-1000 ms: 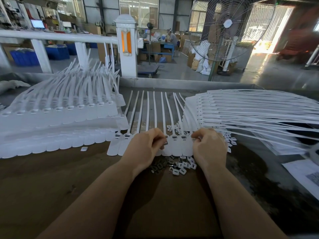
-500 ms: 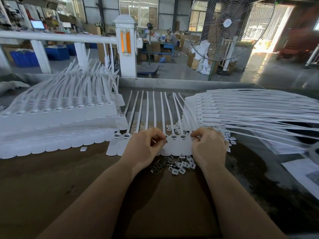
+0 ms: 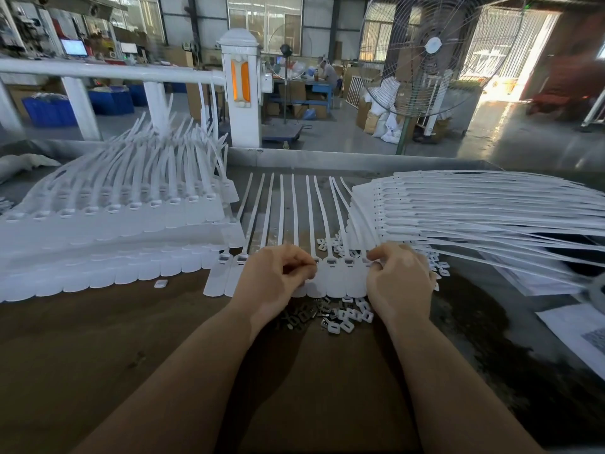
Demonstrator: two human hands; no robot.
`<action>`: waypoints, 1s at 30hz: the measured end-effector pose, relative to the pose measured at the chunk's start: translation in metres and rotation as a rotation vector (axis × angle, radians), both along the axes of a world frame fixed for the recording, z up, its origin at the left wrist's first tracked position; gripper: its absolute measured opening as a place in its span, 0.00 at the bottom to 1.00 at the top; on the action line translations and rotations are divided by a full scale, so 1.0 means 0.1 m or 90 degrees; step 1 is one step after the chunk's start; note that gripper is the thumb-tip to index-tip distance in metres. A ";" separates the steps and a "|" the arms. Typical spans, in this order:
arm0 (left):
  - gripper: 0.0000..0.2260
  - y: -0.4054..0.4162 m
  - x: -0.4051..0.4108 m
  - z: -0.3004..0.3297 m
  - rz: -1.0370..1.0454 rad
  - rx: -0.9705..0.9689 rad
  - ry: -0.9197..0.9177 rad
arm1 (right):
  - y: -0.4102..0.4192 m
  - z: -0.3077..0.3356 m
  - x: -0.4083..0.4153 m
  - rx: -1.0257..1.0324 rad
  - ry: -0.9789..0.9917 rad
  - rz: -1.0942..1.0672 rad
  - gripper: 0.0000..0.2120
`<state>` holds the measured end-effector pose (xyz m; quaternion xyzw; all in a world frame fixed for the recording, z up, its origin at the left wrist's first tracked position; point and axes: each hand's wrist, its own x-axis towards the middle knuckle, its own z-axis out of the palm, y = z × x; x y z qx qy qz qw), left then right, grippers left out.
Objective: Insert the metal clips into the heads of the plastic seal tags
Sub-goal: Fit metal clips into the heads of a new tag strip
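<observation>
A row of several white plastic seal tags point(image 3: 335, 276) lies flat on the brown table, heads near me, tails pointing away. My left hand point(image 3: 271, 278) rests on the row's left part, thumb and forefinger pinched at a tag head; whether a clip sits between them is hidden. My right hand point(image 3: 397, 280) has its fingers curled on the row's right end, at the heads there. A small pile of dark metal clips point(image 3: 304, 316) and white plastic caps point(image 3: 350, 317) lies just in front of the tags, between my wrists.
A large stack of white tags point(image 3: 108, 221) fills the left of the table, and a fanned stack point(image 3: 474, 211) covers the right. One loose cap point(image 3: 161, 283) lies by the left stack. Printed paper sheets point(image 3: 576, 332) sit at the right edge. A standing fan point(image 3: 425, 57) is beyond the table.
Both hands stay on the tag row with only slight finger movement; my left thumb and forefinger have closed a little tighter at the tag head.
</observation>
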<state>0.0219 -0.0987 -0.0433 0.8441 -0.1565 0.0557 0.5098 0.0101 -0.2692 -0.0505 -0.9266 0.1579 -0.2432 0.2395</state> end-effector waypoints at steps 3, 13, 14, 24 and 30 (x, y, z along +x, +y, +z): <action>0.05 0.00 0.00 0.00 0.009 -0.004 0.004 | 0.00 0.00 0.00 0.004 0.003 0.004 0.10; 0.07 -0.01 0.04 -0.02 0.014 0.001 0.009 | 0.01 0.02 0.01 0.089 -0.038 0.011 0.12; 0.07 -0.01 0.04 -0.01 0.012 -0.004 0.014 | 0.00 0.03 0.01 0.108 -0.049 0.007 0.12; 0.06 -0.32 0.18 0.19 -0.020 0.042 0.065 | -0.03 0.05 0.01 0.197 -0.053 -0.023 0.14; 0.03 -0.61 0.27 0.25 -0.024 0.130 0.061 | -0.01 0.03 0.03 0.169 -0.043 -0.021 0.12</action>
